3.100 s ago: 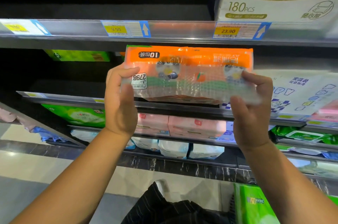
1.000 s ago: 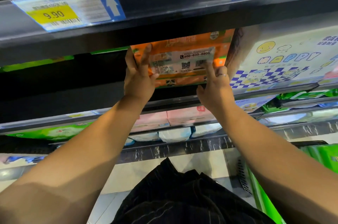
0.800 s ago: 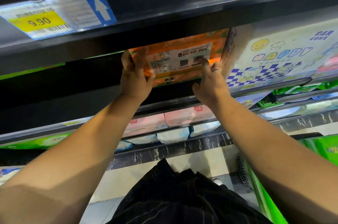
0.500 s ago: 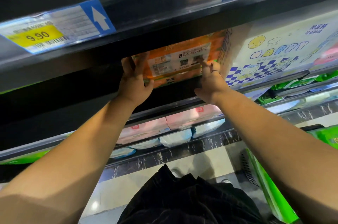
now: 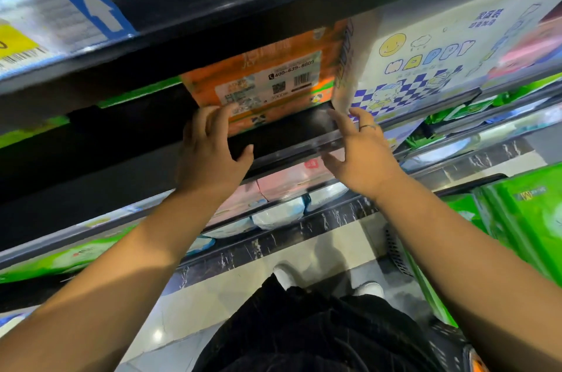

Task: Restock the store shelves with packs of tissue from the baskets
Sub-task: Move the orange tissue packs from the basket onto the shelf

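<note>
Both hands have drawn back off the orange tissue pack [image 5: 273, 76], which sits on the dark shelf [image 5: 286, 137] tight against the white HAPPY pack [image 5: 425, 61] — its top edge hidden under the shelf above. At far left a yellow price tag [image 5: 18, 43] is blurred and cut off by the frame; the left hand [image 5: 209, 155] is spread loose, fingertips over the pack's lower left corner though contact is hard to judge, and the right hand [image 5: 362, 155], fingers straight and grasping nothing, is over the shelf's front rail. At the right edge a grey basket [image 5: 395, 247] — mostly hidden behind the forearm — holds green packs [image 5: 526, 219].
</note>
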Demonstrator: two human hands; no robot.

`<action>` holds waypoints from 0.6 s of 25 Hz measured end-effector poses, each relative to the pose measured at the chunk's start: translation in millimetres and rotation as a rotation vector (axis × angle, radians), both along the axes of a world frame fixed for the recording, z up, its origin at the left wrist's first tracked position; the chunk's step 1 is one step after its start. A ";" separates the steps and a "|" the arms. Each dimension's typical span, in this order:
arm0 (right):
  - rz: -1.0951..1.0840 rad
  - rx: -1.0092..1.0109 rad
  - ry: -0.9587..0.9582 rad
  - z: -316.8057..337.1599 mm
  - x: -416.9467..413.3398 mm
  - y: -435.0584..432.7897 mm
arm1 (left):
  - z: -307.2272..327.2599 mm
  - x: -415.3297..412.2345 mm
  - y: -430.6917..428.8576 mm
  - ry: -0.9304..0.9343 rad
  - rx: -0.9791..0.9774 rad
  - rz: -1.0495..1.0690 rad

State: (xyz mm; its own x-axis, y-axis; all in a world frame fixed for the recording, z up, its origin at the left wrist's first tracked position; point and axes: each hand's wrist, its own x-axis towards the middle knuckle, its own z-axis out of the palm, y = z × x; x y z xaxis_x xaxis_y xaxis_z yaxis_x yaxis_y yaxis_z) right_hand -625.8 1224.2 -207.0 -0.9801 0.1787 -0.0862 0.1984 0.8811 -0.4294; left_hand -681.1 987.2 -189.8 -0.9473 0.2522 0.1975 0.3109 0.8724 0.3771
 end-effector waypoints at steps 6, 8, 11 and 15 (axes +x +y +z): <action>-0.112 0.119 -0.085 -13.2 83.5 57.6 | -5.5 45.6 72.5 0.065 -0.109 -0.416; -0.172 0.149 -0.123 -20.3 114.5 85.3 | -10.4 59.2 111.4 0.047 -0.133 -0.502; -0.270 0.137 -0.203 -25.1 164.0 128.1 | -21.8 86.5 174.7 0.014 -0.185 -0.637; -0.421 0.140 -0.237 -39.9 243.6 185.1 | -33.3 138.5 271.6 -0.087 -0.289 -0.818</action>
State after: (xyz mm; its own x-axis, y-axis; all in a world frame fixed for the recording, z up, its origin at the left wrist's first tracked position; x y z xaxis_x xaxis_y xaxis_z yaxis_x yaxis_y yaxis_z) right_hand -382.2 1409.3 -247.0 -0.7766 0.5804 -0.2449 0.6271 0.7492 -0.2131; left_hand -542.6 1258.7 -223.1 -0.4552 0.8893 -0.0443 0.8623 0.4527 0.2269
